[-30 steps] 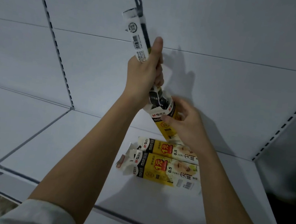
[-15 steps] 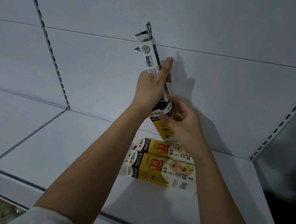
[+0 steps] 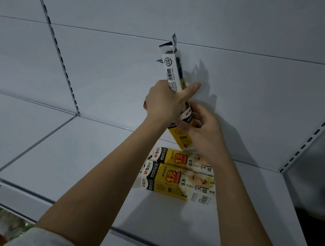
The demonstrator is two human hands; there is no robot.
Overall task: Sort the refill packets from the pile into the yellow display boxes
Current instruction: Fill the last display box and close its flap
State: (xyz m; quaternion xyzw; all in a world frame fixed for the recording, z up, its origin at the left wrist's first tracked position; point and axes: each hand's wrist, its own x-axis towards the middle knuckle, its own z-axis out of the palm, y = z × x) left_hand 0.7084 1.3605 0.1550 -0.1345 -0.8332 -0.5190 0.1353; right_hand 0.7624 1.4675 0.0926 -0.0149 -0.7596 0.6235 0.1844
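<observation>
Boxes (image 3: 178,181), two of them yellow, are laid side by side on the shelf (image 3: 69,162) nearest the camera. Above them a third box (image 3: 181,134) is pinched by the right hand (image 3: 203,132) while packets (image 3: 171,70) are clenched in the left hand (image 3: 166,102) and fed into its top. Filling is judged under way; no pile is seen.

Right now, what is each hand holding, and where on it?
The left hand grips a bunch of refill packets around their lower part. The right hand holds a yellow display box by its upper part.
</observation>
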